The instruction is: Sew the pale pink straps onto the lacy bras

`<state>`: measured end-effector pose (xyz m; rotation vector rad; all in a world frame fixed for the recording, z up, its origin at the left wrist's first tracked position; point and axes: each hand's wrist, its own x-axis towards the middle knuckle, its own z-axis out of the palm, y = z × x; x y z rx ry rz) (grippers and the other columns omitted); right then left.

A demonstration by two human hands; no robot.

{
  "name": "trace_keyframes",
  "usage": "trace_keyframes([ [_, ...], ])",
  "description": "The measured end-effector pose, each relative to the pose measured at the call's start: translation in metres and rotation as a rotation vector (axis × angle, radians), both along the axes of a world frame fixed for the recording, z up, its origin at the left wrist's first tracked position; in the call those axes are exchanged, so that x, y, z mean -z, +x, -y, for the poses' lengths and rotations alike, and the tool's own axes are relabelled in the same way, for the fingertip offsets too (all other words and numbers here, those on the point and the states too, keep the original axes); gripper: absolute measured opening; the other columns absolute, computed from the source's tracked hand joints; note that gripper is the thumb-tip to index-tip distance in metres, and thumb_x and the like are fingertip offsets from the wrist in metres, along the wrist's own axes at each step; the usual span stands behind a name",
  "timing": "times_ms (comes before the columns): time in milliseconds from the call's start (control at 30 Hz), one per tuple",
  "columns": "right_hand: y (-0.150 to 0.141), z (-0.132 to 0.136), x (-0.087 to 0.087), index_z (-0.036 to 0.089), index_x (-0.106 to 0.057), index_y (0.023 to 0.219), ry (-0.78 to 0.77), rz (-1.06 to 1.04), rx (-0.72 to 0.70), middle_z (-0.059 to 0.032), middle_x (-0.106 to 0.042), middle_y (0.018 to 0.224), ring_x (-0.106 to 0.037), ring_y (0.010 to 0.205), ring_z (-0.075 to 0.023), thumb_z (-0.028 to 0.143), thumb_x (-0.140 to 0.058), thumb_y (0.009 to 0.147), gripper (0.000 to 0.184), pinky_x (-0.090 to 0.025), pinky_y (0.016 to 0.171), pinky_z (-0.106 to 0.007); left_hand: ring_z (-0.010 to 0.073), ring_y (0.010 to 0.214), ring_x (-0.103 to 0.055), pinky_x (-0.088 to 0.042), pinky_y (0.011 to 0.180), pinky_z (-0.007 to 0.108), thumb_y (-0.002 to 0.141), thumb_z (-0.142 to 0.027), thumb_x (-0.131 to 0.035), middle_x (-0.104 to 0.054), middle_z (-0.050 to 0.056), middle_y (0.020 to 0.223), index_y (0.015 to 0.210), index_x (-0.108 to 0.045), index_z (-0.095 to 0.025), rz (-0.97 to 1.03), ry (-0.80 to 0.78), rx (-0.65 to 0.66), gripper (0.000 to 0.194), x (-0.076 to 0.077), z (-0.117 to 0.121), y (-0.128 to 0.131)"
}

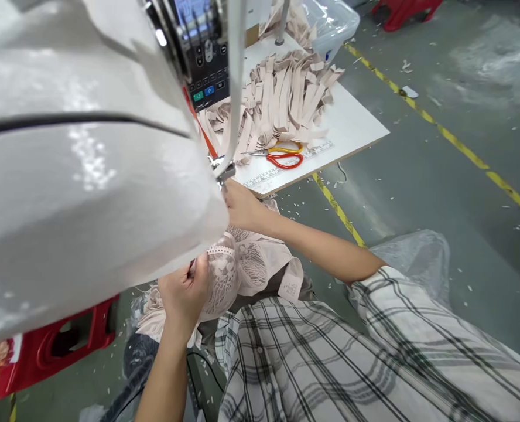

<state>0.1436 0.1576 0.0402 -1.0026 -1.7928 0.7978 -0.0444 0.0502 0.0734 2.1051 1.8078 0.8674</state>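
A pale pink lace bra [225,275] hangs in front of my lap, a printed label [290,287] on its right part. My left hand [183,290] is closed on the edge of the left cup, thumb on top. Just below the presser foot [225,171] of a sewing machine [88,176], my right hand [245,206] is curled closed at the bra's upper part. The machine's white head covers some of its fingertips. Lace shows beneath and behind that hand.
On the white table [361,126] lie a heap of pale pink straps [281,99] and scissors [286,159] with red and yellow handles. A clear plastic bin [332,26] stands behind. Red stools [62,351] and clear plastic [418,264] are on the scrap-strewn floor.
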Motion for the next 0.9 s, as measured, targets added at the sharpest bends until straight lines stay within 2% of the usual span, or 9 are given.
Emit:
trace_keyframes([
  [233, 0.000, 0.001, 0.006, 0.018, -0.056, 0.087, 0.020, -0.054, 0.002, -0.0038, -0.056, 0.103, -0.047, 0.078, -0.0129, 0.010, -0.057, 0.078, 0.013, -0.040, 0.073, -0.026, 0.0192, 0.076, -0.072, -0.049, 0.063, 0.024, 0.087, -0.035, -0.063, -0.078, 0.006, 0.087, 0.098, -0.079, -0.019, -0.022, 0.018, -0.055, 0.025, -0.002, 0.001, 0.000],
  [533, -0.002, 0.001, 0.004, 0.018, -0.059, 0.086, 0.027, -0.053, -0.006, -0.0040, -0.057, 0.098, -0.050, 0.083, -0.0153, 0.011, -0.056, 0.077, 0.012, -0.041, 0.074, -0.027, 0.0152, 0.069, -0.067, -0.048, 0.067, 0.024, 0.087, -0.032, -0.065, -0.078, 0.005, 0.088, 0.099, -0.078, -0.019, -0.028, 0.024, -0.083, 0.022, 0.001, 0.002, -0.010],
  [667, -0.002, 0.002, 0.003, 0.018, -0.062, 0.088, 0.014, -0.025, -0.002, -0.0047, -0.059, 0.102, -0.052, 0.086, -0.0163, 0.014, -0.058, 0.079, 0.011, -0.043, 0.076, -0.028, 0.0160, 0.072, -0.068, -0.049, 0.070, 0.025, 0.086, -0.032, -0.065, -0.077, 0.004, 0.086, 0.094, -0.078, -0.020, -0.028, 0.043, -0.095, 0.019, 0.003, 0.002, -0.015],
  [900, 0.000, 0.004, 0.001, 0.018, -0.065, 0.088, -0.003, -0.026, -0.012, -0.0051, -0.062, 0.104, -0.054, 0.079, -0.0146, 0.016, -0.060, 0.079, 0.010, -0.047, 0.074, -0.029, 0.0173, 0.072, -0.069, -0.049, 0.068, 0.025, 0.084, -0.030, -0.067, -0.076, 0.004, 0.081, 0.089, -0.077, -0.020, -0.043, 0.076, -0.117, 0.016, 0.005, 0.002, -0.023],
])
